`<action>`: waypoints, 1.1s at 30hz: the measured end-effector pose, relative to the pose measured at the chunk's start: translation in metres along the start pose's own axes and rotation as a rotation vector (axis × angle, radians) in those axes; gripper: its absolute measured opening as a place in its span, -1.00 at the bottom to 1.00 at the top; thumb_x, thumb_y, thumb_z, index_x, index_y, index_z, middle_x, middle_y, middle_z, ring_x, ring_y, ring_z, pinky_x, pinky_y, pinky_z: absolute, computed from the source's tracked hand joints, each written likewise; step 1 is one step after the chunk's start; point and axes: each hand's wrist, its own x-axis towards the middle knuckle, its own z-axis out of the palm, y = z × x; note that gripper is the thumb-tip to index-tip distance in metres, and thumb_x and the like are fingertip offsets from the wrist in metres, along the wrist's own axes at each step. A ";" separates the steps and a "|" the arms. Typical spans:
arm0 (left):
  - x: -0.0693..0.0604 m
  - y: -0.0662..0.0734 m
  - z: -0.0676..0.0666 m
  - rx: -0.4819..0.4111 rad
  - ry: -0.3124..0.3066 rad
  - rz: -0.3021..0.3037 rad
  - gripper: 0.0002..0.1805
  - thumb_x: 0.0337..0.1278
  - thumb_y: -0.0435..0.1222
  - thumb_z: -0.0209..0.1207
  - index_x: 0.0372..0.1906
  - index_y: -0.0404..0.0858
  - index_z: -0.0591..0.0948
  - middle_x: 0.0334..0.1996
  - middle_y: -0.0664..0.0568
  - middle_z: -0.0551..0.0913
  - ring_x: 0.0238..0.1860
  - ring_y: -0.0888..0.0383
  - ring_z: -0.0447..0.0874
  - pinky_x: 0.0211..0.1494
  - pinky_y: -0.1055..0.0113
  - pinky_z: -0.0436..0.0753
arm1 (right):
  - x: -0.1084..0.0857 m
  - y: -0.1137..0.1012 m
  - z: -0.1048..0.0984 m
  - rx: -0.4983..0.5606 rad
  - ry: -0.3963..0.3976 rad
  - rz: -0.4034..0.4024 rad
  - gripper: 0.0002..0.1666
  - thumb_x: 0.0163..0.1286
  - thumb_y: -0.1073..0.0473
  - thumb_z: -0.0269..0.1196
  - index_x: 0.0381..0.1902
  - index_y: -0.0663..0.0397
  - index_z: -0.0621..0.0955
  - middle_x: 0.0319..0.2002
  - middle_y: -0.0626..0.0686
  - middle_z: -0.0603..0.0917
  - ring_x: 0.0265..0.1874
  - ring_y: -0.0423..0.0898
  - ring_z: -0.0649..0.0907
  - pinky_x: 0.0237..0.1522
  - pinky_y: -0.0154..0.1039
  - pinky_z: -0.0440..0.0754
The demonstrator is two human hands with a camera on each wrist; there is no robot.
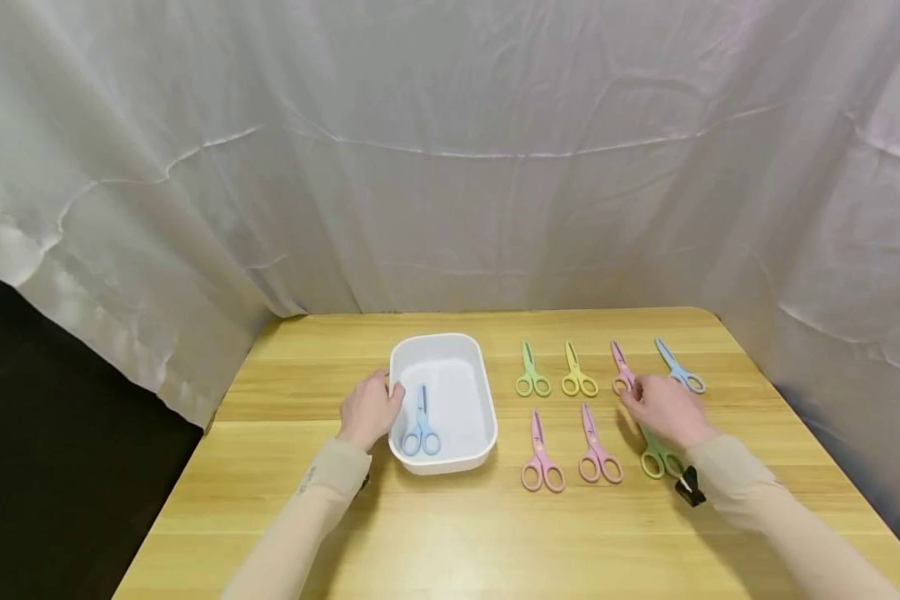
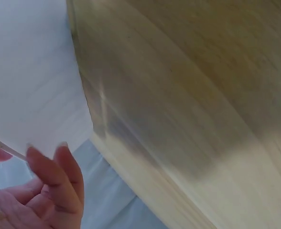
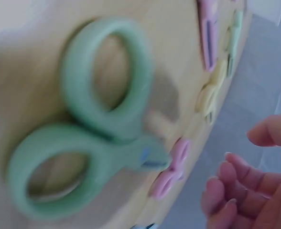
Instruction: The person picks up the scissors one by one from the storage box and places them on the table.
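My left hand [image 1: 371, 410] pinches the left rim of a white plastic tray [image 1: 459, 400], thumb inside and fingers outside. Light blue scissors [image 1: 422, 419] lie in the tray's left part. In the left wrist view, the fingers [image 2: 59, 179] bend at the rim below the tray's white wall [image 2: 30, 71]. My right hand [image 1: 667, 408] is over the right end of the scissors rows, its fingers loosely bent and holding nothing. Below it lie green scissors [image 3: 128, 131], blades partly hidden in the head view. Pink scissors [image 1: 620, 360] and blue scissors [image 1: 672, 364] lie just beyond it.
Green scissors [image 1: 528, 364] and yellow scissors [image 1: 573, 363] lie in the back row. Two pink scissors [image 1: 538, 442] [image 1: 592, 433] lie in the front row. Everything rests on a wooden table [image 1: 450, 533], with a pale curtain [image 1: 450, 208] behind it.
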 end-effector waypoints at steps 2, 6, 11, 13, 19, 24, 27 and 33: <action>0.000 0.000 0.001 -0.008 0.003 0.000 -0.47 0.37 -0.09 0.05 0.26 -0.35 0.55 -0.21 -0.13 0.70 -0.25 -0.04 0.67 -0.27 0.11 0.64 | 0.003 -0.008 0.001 -0.006 0.031 -0.036 -0.64 0.48 0.01 0.08 -0.50 0.04 0.51 -0.72 -0.07 0.40 -0.76 -0.17 0.33 -0.73 -0.29 0.22; 0.002 0.000 0.001 -0.040 -0.001 -0.002 -0.47 0.36 -0.11 0.02 0.23 -0.40 0.55 -0.09 -0.21 0.70 -0.11 -0.13 0.68 -0.10 -0.01 0.68 | 0.009 -0.025 0.003 -0.004 0.076 -0.101 -0.73 0.42 0.08 0.12 -0.43 0.09 0.57 -0.73 -0.06 0.48 -0.79 -0.18 0.34 -0.75 -0.30 0.24; 0.005 0.002 0.002 -0.113 -0.020 -0.029 -0.43 0.36 -0.13 0.02 0.27 -0.47 0.49 0.06 -0.30 0.66 0.05 -0.21 0.65 0.12 -0.08 0.65 | 0.015 -0.049 0.006 0.035 0.102 -0.144 -0.77 0.38 0.10 0.15 -0.44 0.07 0.57 -0.70 -0.07 0.55 -0.78 -0.21 0.37 -0.75 -0.32 0.29; 0.007 0.002 0.003 -0.146 -0.033 -0.049 -0.41 0.37 -0.13 0.03 0.31 -0.49 0.45 0.12 -0.33 0.63 0.13 -0.23 0.62 0.21 -0.10 0.62 | 0.017 -0.059 0.007 0.068 0.116 -0.171 -0.78 0.38 0.12 0.16 -0.45 0.08 0.58 -0.69 -0.06 0.56 -0.78 -0.22 0.37 -0.75 -0.34 0.30; 0.011 0.003 0.009 -0.242 -0.077 -0.107 -0.36 0.39 -0.13 0.03 0.40 -0.46 0.37 0.26 -0.35 0.53 0.27 -0.25 0.54 0.37 -0.10 0.53 | 0.023 -0.089 0.017 0.202 0.144 -0.241 -0.86 0.39 0.19 0.19 -0.37 0.11 0.60 -0.67 -0.08 0.55 -0.75 -0.27 0.36 -0.68 -0.40 0.31; 0.013 0.007 0.011 -0.302 -0.097 -0.126 -0.38 0.39 -0.15 0.03 0.43 -0.40 0.35 0.30 -0.34 0.50 0.28 -0.24 0.53 0.34 -0.09 0.57 | 0.028 -0.117 0.024 0.353 0.113 -0.278 -0.92 0.35 0.23 0.21 -0.27 0.13 0.62 -0.56 -0.05 0.61 -0.61 -0.24 0.47 -0.53 -0.40 0.46; 0.012 0.006 0.010 -0.312 -0.106 -0.129 -0.38 0.40 -0.17 0.01 0.45 -0.38 0.33 0.33 -0.34 0.48 0.30 -0.26 0.52 0.35 -0.12 0.56 | 0.031 -0.137 0.026 0.460 0.080 -0.308 -0.88 0.34 0.26 0.22 -0.21 0.18 0.62 -0.46 0.01 0.67 -0.50 -0.22 0.56 -0.40 -0.40 0.57; 0.013 0.000 0.009 -0.318 -0.103 -0.164 -0.39 0.39 -0.22 0.00 0.46 -0.38 0.30 0.37 -0.34 0.45 0.36 -0.25 0.46 0.44 -0.12 0.47 | 0.032 -0.175 0.032 0.613 -0.017 -0.343 -0.79 0.37 0.27 0.19 -0.08 0.25 0.59 -0.28 0.13 0.74 -0.30 -0.15 0.65 -0.23 -0.37 0.67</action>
